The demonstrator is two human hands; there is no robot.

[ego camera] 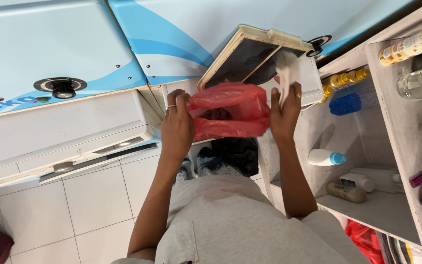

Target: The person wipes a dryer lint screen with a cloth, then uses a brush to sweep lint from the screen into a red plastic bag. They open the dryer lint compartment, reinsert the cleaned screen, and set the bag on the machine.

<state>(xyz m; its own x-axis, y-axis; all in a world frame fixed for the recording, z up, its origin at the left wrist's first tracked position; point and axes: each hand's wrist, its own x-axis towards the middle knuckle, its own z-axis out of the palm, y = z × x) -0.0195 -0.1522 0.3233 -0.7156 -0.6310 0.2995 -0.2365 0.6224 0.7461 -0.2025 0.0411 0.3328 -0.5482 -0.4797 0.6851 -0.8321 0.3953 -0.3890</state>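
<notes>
The left hand point(177, 128) is closed in a pinch on the left rim of a red plastic bag point(228, 110), fingers curled over the edge and a ring showing on one of them. The right hand point(284, 115) grips the bag's right rim with its lower fingers while the thumb and upper fingers pinch a crumpled white tissue point(287, 73) that stands up above the hand. Between the two hands the bag hangs at chest height with its mouth pulled open, something dark lying inside it.

The bag looks thin, light and limp, with a slick film that would slide through a loose pinch; its gathered rim, where both hands have it, seems the surest place to hold it, since the sides would only stretch. The tissue is soft and nearly weightless, so a light pinch is enough.

Just behind the bag a cream-framed flap point(250, 56) with a dark panel stands tilted open on a pale blue and white appliance point(74, 44). To the right, a white shelf unit point(396, 142) holds bottles, among them a white bottle with a blue cap point(326, 157). Below, white floor tiles point(94, 200) show.
</notes>
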